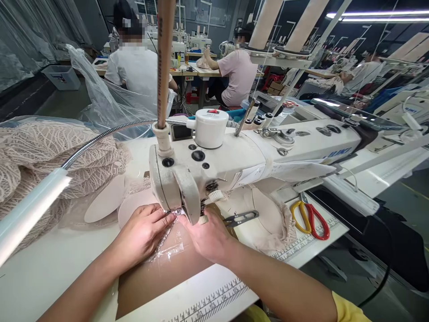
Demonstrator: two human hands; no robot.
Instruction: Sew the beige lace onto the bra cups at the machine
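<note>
Under the needle end of a white sewing machine (214, 161) both hands meet at the presser foot (176, 212). My left hand (144, 230) is left of the foot, its fingers closed and pressed on a pale lace fabric (163, 238) whose narrow edge runs toward me. From the right, my right hand (209, 235) reaches in with its thumb beside the foot. Its other fingers are mostly hidden behind the machine head; what they grip cannot be made out. A smooth pale pink cup piece (134, 206) lies just behind my left hand.
Thread snips (241, 218) and scissors with yellow and red handles (310, 219) lie right of my right hand, around another beige cup piece (264, 212). Lace (50, 165) is heaped at the left, near a lit lamp (31, 214). Several people sit at machines beyond.
</note>
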